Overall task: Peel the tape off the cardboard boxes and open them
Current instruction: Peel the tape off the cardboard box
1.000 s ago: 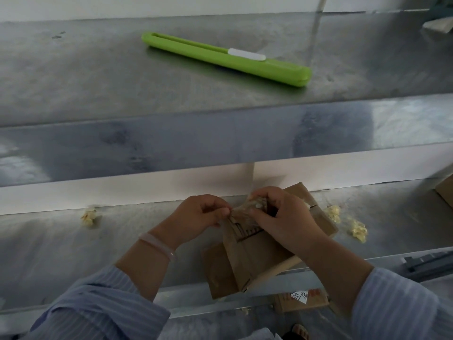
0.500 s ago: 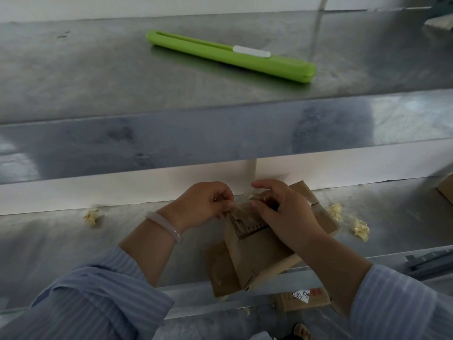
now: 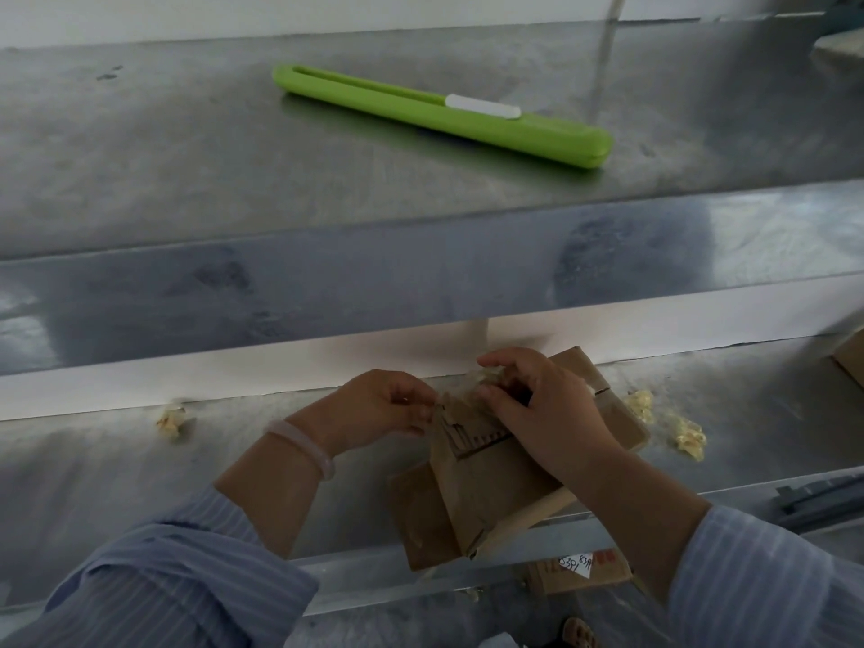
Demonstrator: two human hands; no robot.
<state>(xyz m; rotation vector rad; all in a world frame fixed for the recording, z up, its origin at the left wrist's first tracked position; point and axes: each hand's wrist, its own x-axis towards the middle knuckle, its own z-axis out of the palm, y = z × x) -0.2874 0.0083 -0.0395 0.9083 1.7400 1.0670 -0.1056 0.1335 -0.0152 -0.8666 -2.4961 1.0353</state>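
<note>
A small brown cardboard box (image 3: 486,498) lies tilted on the lower metal shelf (image 3: 117,484), one flap sticking out toward me. Its top edge is torn, showing the corrugated core. My left hand (image 3: 378,404) pinches a clear strip of tape (image 3: 467,383) at the box's upper left corner. My right hand (image 3: 542,409) lies over the top of the box, its fingers curled on the crumpled tape at the same corner. The part of the box under my right hand is hidden.
A green utility knife (image 3: 439,116) lies on the upper metal shelf (image 3: 187,156). Crumpled tape scraps (image 3: 685,434) sit right of the box, another scrap (image 3: 170,420) at left. A labelled carton (image 3: 579,570) lies below the shelf; another box corner (image 3: 851,362) shows at far right.
Both hands have risen slightly with the tape at the box's top corner. The right hand's fingers have shifted higher over the box. The box stays put.
</note>
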